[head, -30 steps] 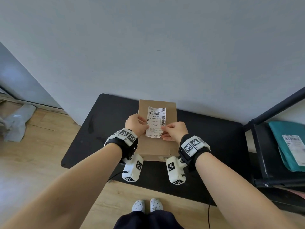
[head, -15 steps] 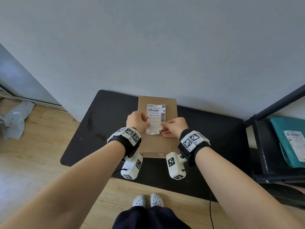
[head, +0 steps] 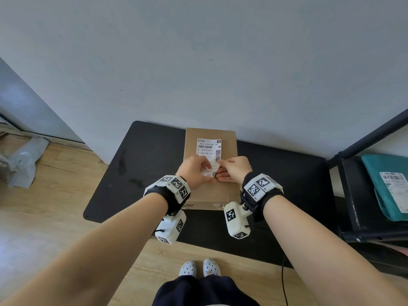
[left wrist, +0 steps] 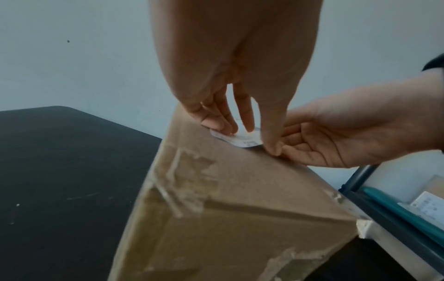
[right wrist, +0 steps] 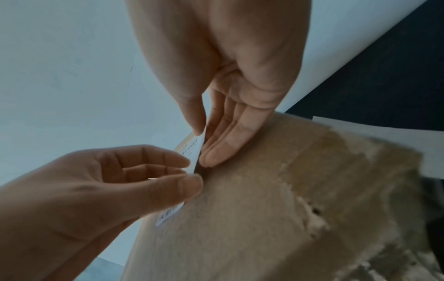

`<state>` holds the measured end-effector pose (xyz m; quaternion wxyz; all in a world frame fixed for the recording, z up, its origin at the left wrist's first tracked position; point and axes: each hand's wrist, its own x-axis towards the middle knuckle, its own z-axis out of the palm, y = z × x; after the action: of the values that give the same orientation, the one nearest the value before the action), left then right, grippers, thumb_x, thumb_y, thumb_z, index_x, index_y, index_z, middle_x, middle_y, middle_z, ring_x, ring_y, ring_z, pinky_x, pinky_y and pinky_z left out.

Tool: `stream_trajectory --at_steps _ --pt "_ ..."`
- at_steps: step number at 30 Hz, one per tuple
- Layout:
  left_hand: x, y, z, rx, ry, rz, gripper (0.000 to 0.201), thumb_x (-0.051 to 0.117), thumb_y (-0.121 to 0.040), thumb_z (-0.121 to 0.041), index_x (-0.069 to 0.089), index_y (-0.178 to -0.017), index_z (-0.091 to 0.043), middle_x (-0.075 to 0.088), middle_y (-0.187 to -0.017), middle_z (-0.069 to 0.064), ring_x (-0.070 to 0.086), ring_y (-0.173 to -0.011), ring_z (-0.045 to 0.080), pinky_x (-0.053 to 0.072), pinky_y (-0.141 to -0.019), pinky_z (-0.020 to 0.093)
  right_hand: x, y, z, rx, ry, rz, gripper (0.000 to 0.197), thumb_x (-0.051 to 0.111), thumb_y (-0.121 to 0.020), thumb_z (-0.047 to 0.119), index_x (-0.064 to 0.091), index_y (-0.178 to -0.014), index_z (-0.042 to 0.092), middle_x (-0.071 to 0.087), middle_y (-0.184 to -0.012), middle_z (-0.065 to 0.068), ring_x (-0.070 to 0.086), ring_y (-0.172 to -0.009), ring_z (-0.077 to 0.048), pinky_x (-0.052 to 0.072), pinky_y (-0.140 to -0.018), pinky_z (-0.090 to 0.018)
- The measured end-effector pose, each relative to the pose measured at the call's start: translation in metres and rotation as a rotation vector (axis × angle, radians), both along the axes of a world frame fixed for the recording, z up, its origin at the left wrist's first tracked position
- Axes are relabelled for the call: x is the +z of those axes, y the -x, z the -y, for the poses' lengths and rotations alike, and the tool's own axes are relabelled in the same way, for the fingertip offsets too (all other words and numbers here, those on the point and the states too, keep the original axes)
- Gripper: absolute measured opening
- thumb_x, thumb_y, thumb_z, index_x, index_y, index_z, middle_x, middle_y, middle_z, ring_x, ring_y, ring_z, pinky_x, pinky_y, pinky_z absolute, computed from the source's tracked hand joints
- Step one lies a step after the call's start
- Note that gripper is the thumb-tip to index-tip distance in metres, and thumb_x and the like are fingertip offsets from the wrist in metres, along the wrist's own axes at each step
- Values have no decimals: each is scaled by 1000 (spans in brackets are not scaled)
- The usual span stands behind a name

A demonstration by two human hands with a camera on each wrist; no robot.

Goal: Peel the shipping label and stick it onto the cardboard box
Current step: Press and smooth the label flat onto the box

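Head view: cardboard box point(head: 209, 186) is lying flat on black table point(head: 136, 173), far end against the wall. Shipping label point(head: 208, 149) is lying on the box top w/ its far part flat, near end under both hands. Left hand point(head: 194, 171) and right hand point(head: 235, 170) are meeting at the label's near edge.

Left wrist view: left fingers point(left wrist: 221, 121) are pressing straight down on the label point(left wrist: 236, 138); thumb tip is touching the right hand point(left wrist: 336, 131) at the box point(left wrist: 228, 209) surface.

Right wrist view: right thumb and fingers point(right wrist: 216, 146) are pinching the label's point(right wrist: 192, 148) lifted edge (standing up off the box point(right wrist: 276, 218)). Left hand point(right wrist: 96, 190) is curling beside it, thumb over the label's near corner; can't tell if it's actually gripping.
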<state>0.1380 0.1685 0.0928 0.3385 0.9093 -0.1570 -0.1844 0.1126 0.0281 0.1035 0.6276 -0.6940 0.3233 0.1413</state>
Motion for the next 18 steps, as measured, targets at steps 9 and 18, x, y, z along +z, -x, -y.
stream_trajectory --at_steps 9,18 --pt "1 1 -2 56 55 0 16 62 -83 -15 70 -95 -9 70 -103 8 57 -83 14 43 -76 23 -1 5 2 42 57 131 21 50 -92 4 61 -107 -7 65 -75 -10 62 -61 -17 56 -62 -22" --pt "1 -7 -5 141 138 -71 20 58 -87 -14 71 -97 -2 73 -99 16 65 -90 25 50 -84 32 3 4 0 311 505 333 12 66 -83 12 72 -93 11 71 -99 -5 64 -85 -17 52 -83 -31"
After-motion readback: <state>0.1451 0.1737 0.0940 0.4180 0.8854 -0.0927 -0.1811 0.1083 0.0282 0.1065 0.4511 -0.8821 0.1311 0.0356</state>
